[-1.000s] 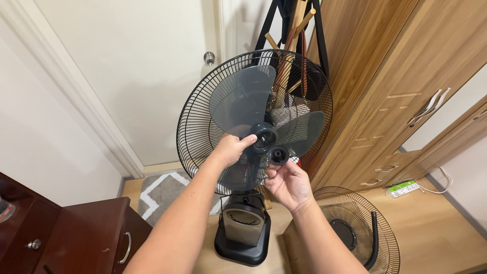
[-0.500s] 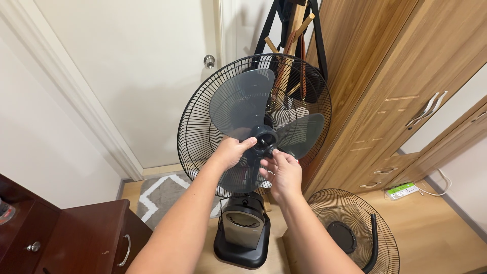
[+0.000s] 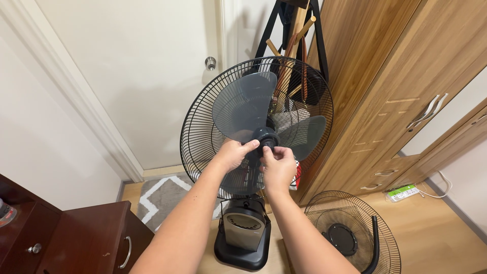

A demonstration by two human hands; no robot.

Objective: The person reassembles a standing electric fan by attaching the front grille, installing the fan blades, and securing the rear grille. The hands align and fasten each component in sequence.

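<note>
A black floor fan stands in front of me with its rear wire guard [image 3: 203, 116] in place and no front guard. Its translucent grey blade [image 3: 243, 106] sits on the motor shaft. My left hand [image 3: 232, 153] grips the blade's hub from the left. My right hand [image 3: 278, 165] pinches the small black blade cap [image 3: 268, 149] against the middle of the hub. The fan's black base [image 3: 243, 238] with a grey panel stands on the floor below.
The loose front wire guard [image 3: 355, 233] lies on the wooden floor at lower right. A wooden wardrobe [image 3: 406, 91] fills the right side, a white door [image 3: 142, 76] is behind, and a dark wooden cabinet [image 3: 86, 233] is at lower left. A power strip [image 3: 403, 192] lies by the wardrobe.
My right hand has carried the black cap from below the hub up onto the hub's middle. My left hand has stayed on the hub.
</note>
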